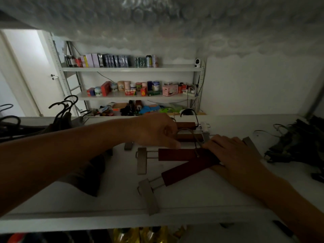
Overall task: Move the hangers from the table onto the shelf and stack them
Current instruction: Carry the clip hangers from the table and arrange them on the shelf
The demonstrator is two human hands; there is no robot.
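Both hands are working on the white shelf [114, 204]. The right hand [233, 151] is lying flat, fingers fairly straight, pressing down on the slanted hanger [189, 169] nearest the front edge. The left hand [156, 132] is curling its fingers round what looks like the wire hook of the second hanger [175, 154], just behind.

Seems like they're squaring up the pile. Honestly, I'd be swinging that slanted one round until its wooden bar is lying along the second, clips over clips, or the stack is going to be sliding about. Keeping all the hooks pointing one way should stop them snagging too.

Behind those, two more hangers [186, 126] are already sitting side by side. Off to the left some black hangers [64, 106] are bunching together, and way back a rack [131, 69] of boxes and jars is standing by the wall.
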